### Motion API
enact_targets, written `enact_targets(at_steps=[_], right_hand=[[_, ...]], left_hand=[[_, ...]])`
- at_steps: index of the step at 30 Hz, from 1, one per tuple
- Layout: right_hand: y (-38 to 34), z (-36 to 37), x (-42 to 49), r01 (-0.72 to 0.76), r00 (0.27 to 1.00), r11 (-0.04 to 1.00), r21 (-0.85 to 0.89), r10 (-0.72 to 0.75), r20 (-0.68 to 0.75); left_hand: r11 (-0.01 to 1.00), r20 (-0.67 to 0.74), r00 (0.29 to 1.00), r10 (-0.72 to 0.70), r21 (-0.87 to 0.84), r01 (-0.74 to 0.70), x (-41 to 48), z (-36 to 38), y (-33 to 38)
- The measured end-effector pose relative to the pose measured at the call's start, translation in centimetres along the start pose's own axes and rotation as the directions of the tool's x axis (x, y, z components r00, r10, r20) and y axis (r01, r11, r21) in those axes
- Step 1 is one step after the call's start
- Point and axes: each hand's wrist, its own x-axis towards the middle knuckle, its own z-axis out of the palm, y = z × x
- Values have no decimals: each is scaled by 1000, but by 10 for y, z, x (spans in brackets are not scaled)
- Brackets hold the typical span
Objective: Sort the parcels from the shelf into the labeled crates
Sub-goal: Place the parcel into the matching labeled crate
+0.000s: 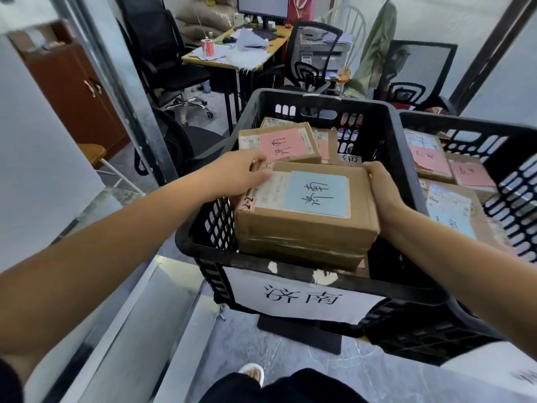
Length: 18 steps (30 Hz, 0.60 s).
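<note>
Black trousers (290, 388), a white slipper (252, 373), bare forearms (116, 242).

Office: desk (220, 64), monitor (263, 5), swivel chairs (159, 50)

floor (290, 354): grey marbled tile | desk (232, 58): paper-strewn, monitor (263, 7) on it | black chair (162, 53) beside | brown cabinet (72, 91)

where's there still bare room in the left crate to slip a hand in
Little is bare. A dark gap runs between the blue-label parcel and the right wall of the left crate, by the right hand; a thinner slit lies along its left wall. The far half is crowded with the pink-label parcel and others.
</note>
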Motion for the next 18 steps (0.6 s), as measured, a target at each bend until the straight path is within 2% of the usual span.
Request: enact_targets(at_steps=[3, 6, 9, 11, 13, 15, 18], right_hand=[[12, 12, -6, -79, 995, 997, -25, 80, 67], [24, 27, -8, -112, 992, 986, -124, 118, 48], [28, 38, -10, -66, 996, 961, -268, 79, 36], [33, 40, -8, 45, 997, 860, -509, -5, 80], [38, 41, -6, 146, 988, 692, -707, -71, 135], [42, 42, -1, 111, 991, 577, -809, -8, 131], [42, 38, -3, 99, 983, 514, -852, 82, 164]], left_hand=[[998, 74, 995, -61, 31, 59, -8, -5, -13], [987, 148, 976, -160, 22, 159, -13, -8, -25], [952, 192, 968, -160, 289, 100, -9, 2, -27], [896, 248, 954, -171, 443, 46, -7, 13, -26], [845, 349, 918, -188, 534, -30, -8, 25, -27], [827, 444, 874, -195, 554, -97, -11, 35, -30], [846, 503, 848, -167, 515, -139, -12, 43, -34]])
